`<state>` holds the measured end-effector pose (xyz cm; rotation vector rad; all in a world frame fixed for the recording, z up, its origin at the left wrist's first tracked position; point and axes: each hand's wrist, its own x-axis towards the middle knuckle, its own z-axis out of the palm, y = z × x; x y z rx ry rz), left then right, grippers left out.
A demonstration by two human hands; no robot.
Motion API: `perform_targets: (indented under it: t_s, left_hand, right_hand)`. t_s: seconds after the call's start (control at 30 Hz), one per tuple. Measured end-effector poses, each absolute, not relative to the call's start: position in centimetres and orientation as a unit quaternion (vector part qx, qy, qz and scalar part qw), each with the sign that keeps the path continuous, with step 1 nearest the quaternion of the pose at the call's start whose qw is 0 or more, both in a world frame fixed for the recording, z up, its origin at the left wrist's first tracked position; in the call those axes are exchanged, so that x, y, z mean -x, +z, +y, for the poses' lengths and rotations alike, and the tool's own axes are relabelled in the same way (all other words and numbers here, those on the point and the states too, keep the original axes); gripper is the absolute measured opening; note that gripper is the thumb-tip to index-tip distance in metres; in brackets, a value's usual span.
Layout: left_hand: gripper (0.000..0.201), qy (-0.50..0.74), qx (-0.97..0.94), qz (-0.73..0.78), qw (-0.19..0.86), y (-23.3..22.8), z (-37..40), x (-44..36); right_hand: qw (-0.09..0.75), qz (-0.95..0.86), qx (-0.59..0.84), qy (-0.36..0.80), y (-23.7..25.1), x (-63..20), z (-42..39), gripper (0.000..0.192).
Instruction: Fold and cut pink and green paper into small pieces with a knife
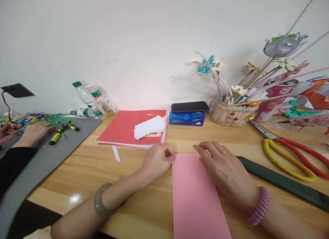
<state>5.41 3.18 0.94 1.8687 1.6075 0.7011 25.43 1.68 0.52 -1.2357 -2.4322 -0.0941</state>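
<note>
A pink paper sheet [195,198] lies lengthwise on the wooden table [123,184] in front of me. My left hand [157,160] pinches its far left corner with curled fingers. Over the far right part of the sheet rests my right hand [226,172], palm down, fingers pressing the paper near its top edge. A green bangle is on my left wrist and a pink coil band on my right.
A red paper stack [125,127] with white slips [149,127] lies behind. A phone on a blue tissue pack [187,118], a stick basket of craft flowers [232,114], red-yellow scissors [293,156] and a dark green ruler [282,180] sit right. Another person's hands [33,131] work at left on a grey mat, near bottles [92,102].
</note>
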Motion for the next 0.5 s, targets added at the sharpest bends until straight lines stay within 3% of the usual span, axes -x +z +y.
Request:
perform_targets:
  t_s: [0.3,0.5]
  left_hand:
    - [0.016,0.237,-0.737,0.597,0.209,1.0,3.1,-5.2]
    - [0.01,0.204,-0.801,0.558,0.073,0.8,2.5,-4.7]
  right_hand:
    - [0.183,-0.905,0.364,-0.125,-1.5,-23.2,-0.9,0.031]
    - [0.177,-0.903,0.364,-0.143,-2.1,-23.4,-0.9,0.034]
